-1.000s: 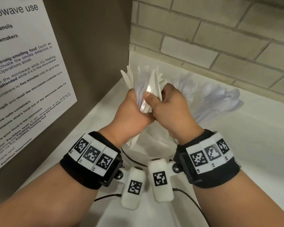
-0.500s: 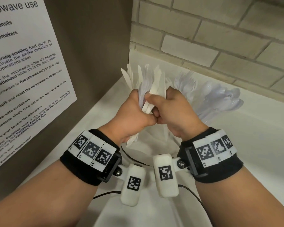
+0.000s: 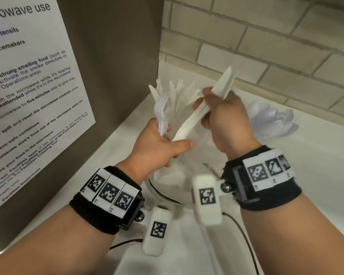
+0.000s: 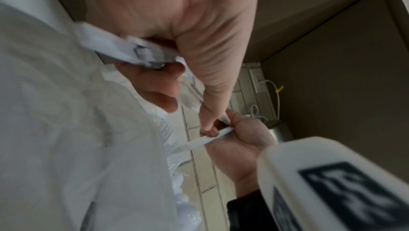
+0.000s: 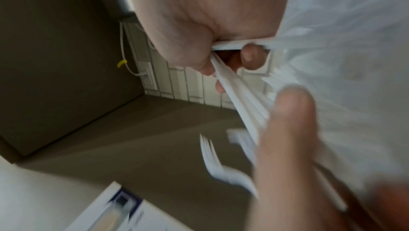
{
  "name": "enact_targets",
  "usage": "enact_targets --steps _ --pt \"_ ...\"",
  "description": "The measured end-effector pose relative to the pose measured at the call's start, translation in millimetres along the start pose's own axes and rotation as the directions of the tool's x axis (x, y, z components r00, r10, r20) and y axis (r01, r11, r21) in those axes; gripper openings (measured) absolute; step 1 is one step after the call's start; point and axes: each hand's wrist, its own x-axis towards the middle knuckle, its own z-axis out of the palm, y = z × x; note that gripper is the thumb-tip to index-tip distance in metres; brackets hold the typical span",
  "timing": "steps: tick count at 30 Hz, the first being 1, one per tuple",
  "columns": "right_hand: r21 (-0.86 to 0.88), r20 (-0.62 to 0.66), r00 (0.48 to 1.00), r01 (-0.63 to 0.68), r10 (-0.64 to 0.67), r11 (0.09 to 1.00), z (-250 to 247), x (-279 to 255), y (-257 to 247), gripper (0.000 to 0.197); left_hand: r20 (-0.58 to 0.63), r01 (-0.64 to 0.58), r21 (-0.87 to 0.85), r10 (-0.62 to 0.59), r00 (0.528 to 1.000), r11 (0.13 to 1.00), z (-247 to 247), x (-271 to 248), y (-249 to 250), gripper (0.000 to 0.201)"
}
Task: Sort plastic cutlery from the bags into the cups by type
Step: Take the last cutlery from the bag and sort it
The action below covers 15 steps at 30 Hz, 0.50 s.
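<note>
In the head view my left hand [image 3: 165,135] grips a bundle of clear plastic forks [image 3: 163,110] by the handles. Just to its right, my right hand [image 3: 211,110] grips a few white plastic knives [image 3: 218,86], tilted up to the right, their handle ends near my left thumb. In the right wrist view the knives [image 5: 239,94] run from my right hand [image 5: 212,59] down past the left thumb, with a blurred fork [image 5: 212,156] beside them. More white knives [image 3: 183,92] fan upright behind the hands. The cups are hidden.
Clear spoons [image 3: 272,122] stand bunched at the right against the brick wall [image 3: 266,46]. A white plastic bag [image 3: 177,175] lies under the hands on the white counter [image 3: 316,175]. A brown panel with a microwave notice [image 3: 28,96] closes off the left side.
The hands, pressed together on one bundle before, have come apart. My right hand has drawn a few knives up and to the right, while the left keeps the forks.
</note>
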Motion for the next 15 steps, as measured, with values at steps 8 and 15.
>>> enact_targets --steps 8,15 --pt "0.185 0.020 0.987 0.153 -0.159 0.971 25 62 -44 0.015 -0.231 0.050 -0.282 -0.118 0.966 0.958 -29 11 3 0.031" --pt "0.047 0.096 0.963 0.249 -0.253 0.967 59 70 -3 0.028 -0.235 0.055 -0.413 -0.164 0.958 0.909 -38 17 11 0.023"
